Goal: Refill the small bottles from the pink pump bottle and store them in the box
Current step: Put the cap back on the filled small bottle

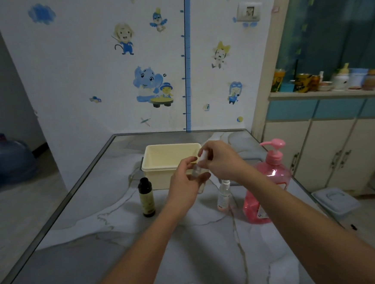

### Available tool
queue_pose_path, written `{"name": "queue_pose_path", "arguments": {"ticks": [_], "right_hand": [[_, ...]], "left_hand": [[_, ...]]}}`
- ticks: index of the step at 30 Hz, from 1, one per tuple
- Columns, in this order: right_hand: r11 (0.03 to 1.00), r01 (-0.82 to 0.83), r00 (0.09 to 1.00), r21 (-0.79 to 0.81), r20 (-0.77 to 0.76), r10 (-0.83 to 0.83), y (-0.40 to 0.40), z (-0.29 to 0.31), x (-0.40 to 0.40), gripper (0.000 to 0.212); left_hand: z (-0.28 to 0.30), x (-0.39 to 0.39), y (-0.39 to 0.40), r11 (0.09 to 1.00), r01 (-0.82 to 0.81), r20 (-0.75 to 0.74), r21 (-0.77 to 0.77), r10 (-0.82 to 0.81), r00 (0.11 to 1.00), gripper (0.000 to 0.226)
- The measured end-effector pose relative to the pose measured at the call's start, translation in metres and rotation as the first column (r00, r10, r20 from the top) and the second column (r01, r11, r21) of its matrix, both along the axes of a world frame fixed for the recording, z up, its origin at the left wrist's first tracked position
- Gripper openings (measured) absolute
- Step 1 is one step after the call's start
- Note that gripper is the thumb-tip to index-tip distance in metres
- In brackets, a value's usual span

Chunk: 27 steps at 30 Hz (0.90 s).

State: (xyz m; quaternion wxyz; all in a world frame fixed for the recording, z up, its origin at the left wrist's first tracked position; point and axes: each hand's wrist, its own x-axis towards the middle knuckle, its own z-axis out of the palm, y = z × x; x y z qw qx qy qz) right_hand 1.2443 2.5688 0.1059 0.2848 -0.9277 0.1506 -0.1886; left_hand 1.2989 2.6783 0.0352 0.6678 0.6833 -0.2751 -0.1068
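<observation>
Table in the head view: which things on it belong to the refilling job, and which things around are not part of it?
Job: clear small bottle held by left hand and right hand; dark bottle; white spray bottle; pink pump bottle; cream box.

Not part: water jug; shelf clutter; grey lidded bin.

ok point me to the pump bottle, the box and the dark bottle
pump bottle (272, 175), head view, on the pink body below the neck
box (157, 178), head view, on its front wall, left of the hands
dark bottle (146, 200), head view, on the labelled middle of its body
</observation>
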Motion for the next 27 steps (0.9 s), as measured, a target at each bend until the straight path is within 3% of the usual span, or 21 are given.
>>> {"name": "queue_pose_path", "arguments": {"ticks": [6, 10, 20, 27], "right_hand": [[1.000, 0.027, 1.000, -0.012, 0.004, -0.026, 0.005, -0.009, 0.001, 0.020], [0.998, 0.044, 0.998, -0.047, -0.038, -0.046, 0.012, -0.035, 0.009, 0.012], [0.996, 0.077, 0.985, -0.048, -0.152, -0.083, 0.015, -0.084, 0.024, 0.023], [0.996, 0.054, 0.985, -0.072, -0.158, -0.065, 0.014, -0.087, 0.027, 0.024]], "left_hand": [[-0.008, 0.003, -0.001, 0.992, -0.076, 0.121, 0.101, 0.064, 0.991, 0.046], [-0.022, 0.010, -0.005, 0.961, -0.116, 0.196, 0.249, 0.068, 0.978, 0.043], [-0.064, 0.021, -0.007, 0.935, -0.094, 0.046, 0.342, 0.083, 0.995, 0.031], [-0.069, 0.025, -0.006, 0.918, -0.118, 0.104, 0.378, 0.085, 0.991, 0.036]]}}
